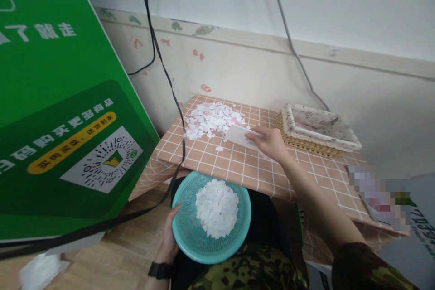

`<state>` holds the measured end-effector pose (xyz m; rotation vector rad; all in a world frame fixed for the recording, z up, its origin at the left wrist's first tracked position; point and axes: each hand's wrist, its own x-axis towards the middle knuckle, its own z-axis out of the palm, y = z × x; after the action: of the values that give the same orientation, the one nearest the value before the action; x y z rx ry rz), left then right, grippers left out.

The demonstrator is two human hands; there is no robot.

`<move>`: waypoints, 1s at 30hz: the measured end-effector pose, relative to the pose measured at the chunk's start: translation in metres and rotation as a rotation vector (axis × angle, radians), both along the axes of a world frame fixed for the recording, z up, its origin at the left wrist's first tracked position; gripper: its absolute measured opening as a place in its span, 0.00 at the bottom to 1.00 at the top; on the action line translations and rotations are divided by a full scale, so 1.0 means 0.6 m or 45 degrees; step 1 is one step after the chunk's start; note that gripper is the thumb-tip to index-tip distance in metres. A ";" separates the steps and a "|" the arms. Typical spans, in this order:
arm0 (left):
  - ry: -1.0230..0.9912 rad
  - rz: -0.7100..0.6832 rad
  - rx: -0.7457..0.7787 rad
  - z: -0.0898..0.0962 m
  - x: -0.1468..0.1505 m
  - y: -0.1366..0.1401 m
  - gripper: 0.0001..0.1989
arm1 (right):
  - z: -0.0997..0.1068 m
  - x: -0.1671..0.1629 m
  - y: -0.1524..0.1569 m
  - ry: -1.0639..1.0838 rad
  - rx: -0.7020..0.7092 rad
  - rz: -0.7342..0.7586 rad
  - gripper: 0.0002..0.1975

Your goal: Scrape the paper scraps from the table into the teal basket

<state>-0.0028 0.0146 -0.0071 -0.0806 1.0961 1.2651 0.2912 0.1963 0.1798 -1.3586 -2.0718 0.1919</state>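
My left hand (pixel 171 231) grips the left rim of a round turquoise plastic basket (pixel 185 242), its fingers partly hidden by the rim. The basket rests on my lap, below the table's front edge. Inside it lies a heap of small white paper scraps (pixel 217 208) with a few red specks. Over the table, my right hand (pixel 268 142) is closed on a flat white card (pixel 240 137), held tilted with its left end close to a pile of paper scraps (pixel 215 118). That pile is white and pink and spreads over the cloth. One loose scrap (pixel 219 148) lies nearer the front.
A checked brown tablecloth (pixel 238 170) covers the table. At its right rear stands a cloth-lined wicker basket (pixel 316 147). A black cable (pixel 159 61) hangs in front of the table's left side. The green printed board (pixel 102 68) stands at left. White plastic (pixel 44 269) lies on the floor.
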 end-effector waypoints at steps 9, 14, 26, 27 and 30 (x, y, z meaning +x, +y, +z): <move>0.002 -0.011 -0.008 -0.007 -0.002 0.001 0.10 | 0.012 0.001 0.005 -0.032 -0.062 0.123 0.13; 0.001 0.004 0.014 -0.012 -0.003 0.000 0.10 | 0.008 0.001 0.002 -0.036 -0.048 0.088 0.13; -0.027 -0.009 0.040 -0.010 -0.001 0.001 0.10 | 0.012 -0.006 0.012 -0.036 -0.055 0.133 0.12; -0.027 -0.018 0.041 -0.007 -0.001 0.000 0.10 | 0.015 -0.007 0.012 -0.042 -0.058 0.159 0.12; -0.018 -0.019 0.037 -0.001 0.001 -0.001 0.10 | 0.022 -0.005 0.008 -0.046 -0.113 0.255 0.11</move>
<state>-0.0022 0.0139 -0.0077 -0.0589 1.0641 1.2649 0.2881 0.2012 0.1931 -1.2115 -2.2532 0.3513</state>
